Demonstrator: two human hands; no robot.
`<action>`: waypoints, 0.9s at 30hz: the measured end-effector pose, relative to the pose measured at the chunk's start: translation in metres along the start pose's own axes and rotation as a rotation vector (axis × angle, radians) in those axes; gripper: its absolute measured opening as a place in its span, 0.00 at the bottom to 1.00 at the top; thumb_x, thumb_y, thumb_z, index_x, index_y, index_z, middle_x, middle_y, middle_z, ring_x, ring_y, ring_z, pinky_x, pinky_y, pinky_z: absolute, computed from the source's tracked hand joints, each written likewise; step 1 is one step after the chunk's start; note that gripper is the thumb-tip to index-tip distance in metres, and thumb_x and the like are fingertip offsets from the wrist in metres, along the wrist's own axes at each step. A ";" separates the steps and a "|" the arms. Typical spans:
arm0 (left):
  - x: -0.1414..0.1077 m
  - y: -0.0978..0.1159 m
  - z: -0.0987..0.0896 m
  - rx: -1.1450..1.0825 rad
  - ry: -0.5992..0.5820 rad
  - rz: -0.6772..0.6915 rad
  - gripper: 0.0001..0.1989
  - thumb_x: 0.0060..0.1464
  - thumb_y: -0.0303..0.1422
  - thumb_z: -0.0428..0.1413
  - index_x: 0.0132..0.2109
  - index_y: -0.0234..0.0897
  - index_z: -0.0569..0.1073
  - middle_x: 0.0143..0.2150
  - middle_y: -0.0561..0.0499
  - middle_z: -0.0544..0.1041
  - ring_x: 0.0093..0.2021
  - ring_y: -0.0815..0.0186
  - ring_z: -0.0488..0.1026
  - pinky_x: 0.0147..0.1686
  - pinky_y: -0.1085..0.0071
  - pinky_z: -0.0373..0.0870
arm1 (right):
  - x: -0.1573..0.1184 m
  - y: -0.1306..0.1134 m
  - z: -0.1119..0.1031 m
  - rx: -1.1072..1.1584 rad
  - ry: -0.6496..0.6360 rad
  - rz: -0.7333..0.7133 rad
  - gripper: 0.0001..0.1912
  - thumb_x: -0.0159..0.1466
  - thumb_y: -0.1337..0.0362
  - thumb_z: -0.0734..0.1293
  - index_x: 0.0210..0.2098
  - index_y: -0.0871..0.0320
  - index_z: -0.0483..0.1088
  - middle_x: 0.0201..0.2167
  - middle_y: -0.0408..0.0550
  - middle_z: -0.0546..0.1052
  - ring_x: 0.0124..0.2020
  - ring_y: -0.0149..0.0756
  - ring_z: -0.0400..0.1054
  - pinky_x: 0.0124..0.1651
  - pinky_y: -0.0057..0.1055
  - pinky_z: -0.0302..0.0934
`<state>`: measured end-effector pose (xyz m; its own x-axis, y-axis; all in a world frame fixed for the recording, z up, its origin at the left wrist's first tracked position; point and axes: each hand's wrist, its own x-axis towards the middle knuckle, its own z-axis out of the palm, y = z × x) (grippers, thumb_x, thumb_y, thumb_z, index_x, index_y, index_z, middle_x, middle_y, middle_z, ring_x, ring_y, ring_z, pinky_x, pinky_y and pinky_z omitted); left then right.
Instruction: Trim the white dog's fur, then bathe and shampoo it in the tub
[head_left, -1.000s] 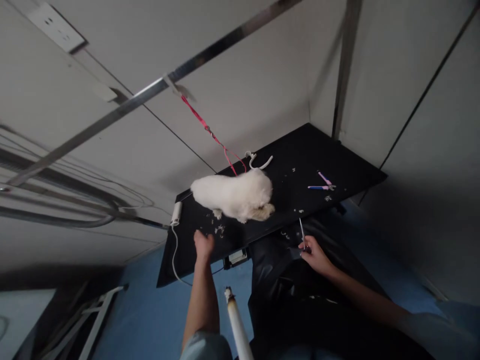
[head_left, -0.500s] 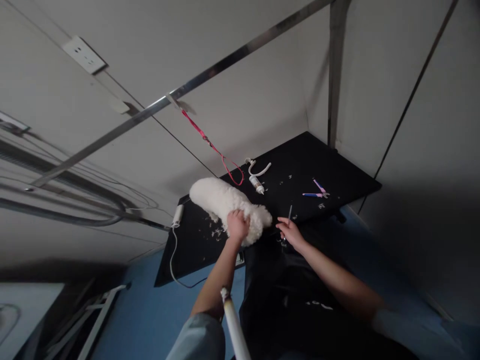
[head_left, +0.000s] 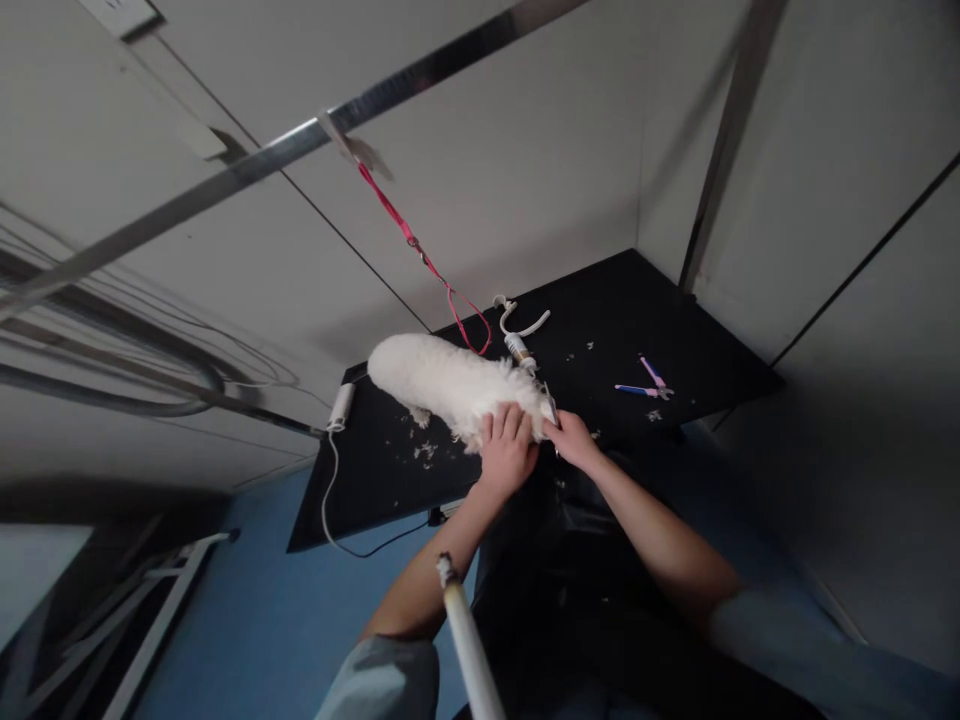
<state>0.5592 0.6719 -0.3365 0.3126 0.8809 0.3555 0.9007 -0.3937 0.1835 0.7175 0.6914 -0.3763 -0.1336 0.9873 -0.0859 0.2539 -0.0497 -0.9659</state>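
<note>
A small white curly-coated dog [head_left: 427,375] stands on the black table, its head toward the right. My left hand [head_left: 510,450] holds the dog at the head end, fingers laid over the fur. Close beside it, my right hand [head_left: 570,437] is closed on scissors [head_left: 552,408]. Their shiny blades point up against the fur at the dog's head, and the handles are mostly hidden by my fingers. The dog's face is out of sight under the fur and my hands.
On the black table [head_left: 600,300] lie pink-and-blue nail clippers [head_left: 646,385], a white bottle [head_left: 520,350], a curved white piece [head_left: 529,325] and a corded white device [head_left: 341,407]. A red leash loop [head_left: 409,240] hangs from a metal bar [head_left: 300,145]. A burnt-tipped cigarette [head_left: 469,640] juts up close to the camera.
My right hand has come left with the scissors to the dog's head. My left hand has shifted right along the fur, its fingers now further over the head. The camera view has shifted.
</note>
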 end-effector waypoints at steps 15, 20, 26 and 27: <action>-0.005 -0.054 0.000 -0.902 0.412 -0.642 0.19 0.49 0.39 0.65 0.47 0.36 0.78 0.49 0.39 0.80 0.53 0.51 0.77 0.57 0.53 0.71 | 0.039 -0.061 0.031 0.021 -0.111 -0.323 0.14 0.67 0.64 0.62 0.48 0.59 0.77 0.44 0.50 0.79 0.43 0.36 0.72 0.50 0.30 0.63; -0.020 -0.061 -0.002 -1.203 0.424 -0.756 0.29 0.41 0.47 0.67 0.47 0.33 0.77 0.46 0.38 0.82 0.47 0.51 0.80 0.50 0.54 0.75 | 0.051 -0.053 0.048 -0.030 -0.236 -0.245 0.11 0.62 0.58 0.68 0.36 0.60 0.75 0.32 0.44 0.78 0.36 0.35 0.70 0.40 0.27 0.61; -0.045 -0.075 -0.047 -0.801 0.247 -0.795 0.18 0.38 0.35 0.65 0.40 0.33 0.78 0.37 0.43 0.81 0.39 0.54 0.79 0.43 0.59 0.75 | 0.060 -0.071 0.056 0.084 -0.239 -0.007 0.14 0.54 0.55 0.73 0.24 0.59 0.70 0.21 0.39 0.71 0.27 0.31 0.65 0.31 0.26 0.54; -0.048 -0.072 -0.059 -0.680 0.312 -0.766 0.19 0.39 0.34 0.65 0.42 0.34 0.78 0.40 0.43 0.81 0.42 0.53 0.78 0.45 0.58 0.75 | 0.062 -0.075 0.058 0.122 -0.263 0.010 0.14 0.54 0.56 0.72 0.23 0.59 0.69 0.20 0.39 0.70 0.26 0.31 0.64 0.30 0.26 0.53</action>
<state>0.4616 0.6428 -0.3125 -0.4425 0.8873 0.1301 0.4373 0.0868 0.8951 0.6347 0.7472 -0.3232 -0.3797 0.9144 -0.1403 0.1414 -0.0925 -0.9856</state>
